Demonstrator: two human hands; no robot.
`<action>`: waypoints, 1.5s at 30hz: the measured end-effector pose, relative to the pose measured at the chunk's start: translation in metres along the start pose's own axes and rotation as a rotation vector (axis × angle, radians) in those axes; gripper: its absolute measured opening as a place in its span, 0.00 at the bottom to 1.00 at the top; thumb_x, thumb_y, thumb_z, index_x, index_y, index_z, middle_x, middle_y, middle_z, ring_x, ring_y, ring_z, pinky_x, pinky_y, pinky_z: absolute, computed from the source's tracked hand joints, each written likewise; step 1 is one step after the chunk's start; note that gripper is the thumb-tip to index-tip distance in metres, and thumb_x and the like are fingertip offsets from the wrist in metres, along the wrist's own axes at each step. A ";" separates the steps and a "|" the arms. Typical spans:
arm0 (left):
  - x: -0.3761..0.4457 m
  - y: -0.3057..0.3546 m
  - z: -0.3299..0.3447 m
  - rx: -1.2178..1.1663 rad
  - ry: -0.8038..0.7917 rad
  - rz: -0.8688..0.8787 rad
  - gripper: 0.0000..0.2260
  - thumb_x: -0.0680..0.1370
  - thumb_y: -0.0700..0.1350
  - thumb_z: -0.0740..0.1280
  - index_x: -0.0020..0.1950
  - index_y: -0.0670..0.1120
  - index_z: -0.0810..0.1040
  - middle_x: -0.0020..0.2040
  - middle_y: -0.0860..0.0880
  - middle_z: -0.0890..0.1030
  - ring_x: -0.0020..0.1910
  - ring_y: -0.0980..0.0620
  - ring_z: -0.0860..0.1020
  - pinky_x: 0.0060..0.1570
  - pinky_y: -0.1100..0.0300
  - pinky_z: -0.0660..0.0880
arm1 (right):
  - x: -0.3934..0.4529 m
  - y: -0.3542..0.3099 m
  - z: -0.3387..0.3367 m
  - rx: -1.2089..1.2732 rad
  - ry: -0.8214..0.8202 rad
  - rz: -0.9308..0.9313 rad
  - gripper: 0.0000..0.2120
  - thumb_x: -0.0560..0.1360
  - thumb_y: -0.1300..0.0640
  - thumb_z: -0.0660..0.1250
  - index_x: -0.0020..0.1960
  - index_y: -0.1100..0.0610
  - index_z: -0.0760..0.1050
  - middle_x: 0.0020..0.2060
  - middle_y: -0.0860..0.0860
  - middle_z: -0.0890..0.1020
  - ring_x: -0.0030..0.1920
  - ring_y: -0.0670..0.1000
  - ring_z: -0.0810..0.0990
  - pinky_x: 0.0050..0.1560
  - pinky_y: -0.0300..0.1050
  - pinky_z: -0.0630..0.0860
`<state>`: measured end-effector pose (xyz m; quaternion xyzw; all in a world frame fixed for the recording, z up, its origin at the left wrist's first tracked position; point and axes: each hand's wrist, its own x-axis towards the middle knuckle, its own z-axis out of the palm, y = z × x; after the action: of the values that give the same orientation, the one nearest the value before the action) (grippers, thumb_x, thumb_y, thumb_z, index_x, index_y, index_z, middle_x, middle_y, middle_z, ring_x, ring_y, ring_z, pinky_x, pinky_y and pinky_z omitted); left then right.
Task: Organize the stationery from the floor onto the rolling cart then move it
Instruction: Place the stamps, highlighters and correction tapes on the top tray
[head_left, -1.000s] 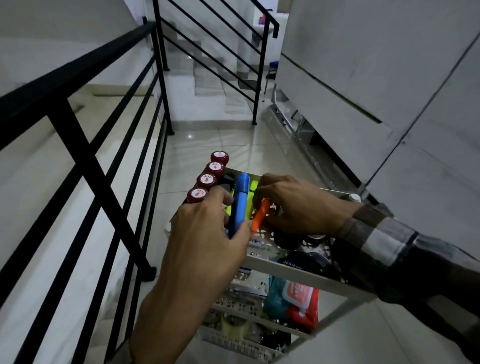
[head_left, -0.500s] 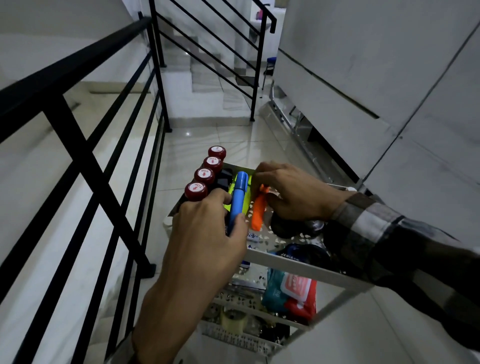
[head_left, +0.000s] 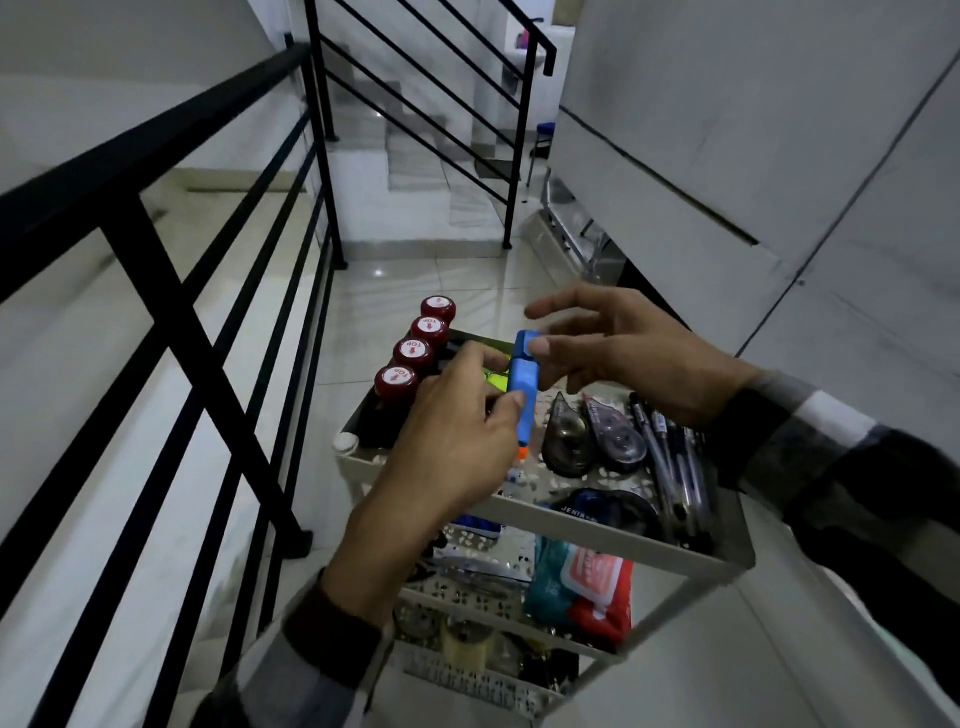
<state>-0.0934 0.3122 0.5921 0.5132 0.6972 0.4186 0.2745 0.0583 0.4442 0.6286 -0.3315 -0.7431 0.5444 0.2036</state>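
Note:
A white rolling cart (head_left: 613, 535) stands on the tiled floor below me. Over its top tray my left hand (head_left: 457, 441) grips a blue highlighter (head_left: 522, 382) by its lower part. My right hand (head_left: 608, 348) touches the highlighter's upper cap with a fingertip, its other fingers spread. An orange tip (head_left: 522, 453) shows just under the blue highlighter, and a yellow highlighter (head_left: 496, 382) lies behind my left fingers. The tray also holds several red-capped bottles (head_left: 413, 353), two correction tape dispensers (head_left: 592, 439), several dark pens (head_left: 670, 457) and a tape roll (head_left: 597, 512).
A black metal railing (head_left: 171, 291) runs close along the cart's left side. A white wall (head_left: 779, 156) stands to the right. Stairs (head_left: 415, 171) rise beyond the landing. The cart's lower shelves hold a red and teal packet (head_left: 582, 587) and small items.
My right hand let go of the orange highlighter and rose to the blue highlighter's cap. My left hand lifted the blue highlighter a little. The correction tapes and pens are now uncovered.

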 end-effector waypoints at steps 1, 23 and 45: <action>0.004 -0.001 0.001 -0.048 -0.029 -0.015 0.12 0.85 0.47 0.64 0.69 0.54 0.71 0.57 0.52 0.85 0.43 0.55 0.87 0.48 0.47 0.86 | 0.002 0.003 -0.001 0.025 0.031 0.027 0.18 0.76 0.58 0.76 0.65 0.58 0.78 0.55 0.60 0.86 0.48 0.57 0.87 0.45 0.46 0.82; 0.008 -0.010 0.016 0.559 0.099 0.043 0.12 0.75 0.50 0.78 0.55 0.50 0.83 0.50 0.51 0.83 0.50 0.48 0.82 0.48 0.52 0.82 | 0.011 0.026 0.003 -0.655 0.303 0.035 0.17 0.73 0.53 0.79 0.60 0.54 0.83 0.53 0.51 0.85 0.49 0.51 0.85 0.54 0.54 0.84; 0.006 -0.017 0.016 0.549 0.130 0.077 0.16 0.77 0.49 0.76 0.65 0.53 0.82 0.60 0.52 0.82 0.55 0.50 0.82 0.53 0.53 0.82 | -0.016 0.022 0.010 -1.009 0.055 -0.114 0.27 0.68 0.34 0.76 0.59 0.49 0.80 0.56 0.47 0.82 0.54 0.48 0.82 0.57 0.49 0.81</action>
<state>-0.0907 0.3209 0.5696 0.5667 0.7804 0.2563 0.0640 0.0690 0.4301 0.6057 -0.3618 -0.9248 0.0966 0.0670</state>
